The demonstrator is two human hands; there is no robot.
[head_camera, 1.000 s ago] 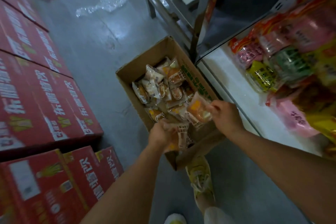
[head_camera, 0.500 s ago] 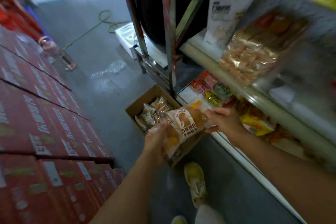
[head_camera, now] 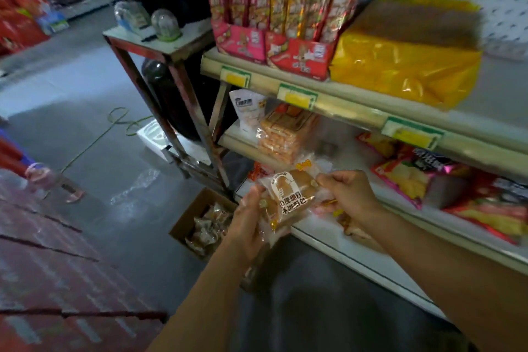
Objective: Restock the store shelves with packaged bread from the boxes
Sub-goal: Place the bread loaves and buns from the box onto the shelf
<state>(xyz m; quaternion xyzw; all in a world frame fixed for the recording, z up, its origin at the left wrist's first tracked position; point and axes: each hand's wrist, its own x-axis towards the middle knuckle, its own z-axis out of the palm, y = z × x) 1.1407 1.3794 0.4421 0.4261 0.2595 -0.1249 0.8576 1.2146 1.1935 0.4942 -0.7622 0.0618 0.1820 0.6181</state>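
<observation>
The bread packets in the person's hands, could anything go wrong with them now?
Maybe. Both the left hand and the right hand grip several slippery bread packets at once, so one might slide out and drop to the floor. The cardboard box stands open right by the person's legs, so a step could bump it. The middle shelf already holds snack bags nearby, so pushing the bread in could knock them.

The grey floor (head_camera: 120, 157) carries an open cardboard box (head_camera: 191, 218) of bread packets beside the bottom shelf's (head_camera: 343, 240) left corner.
</observation>
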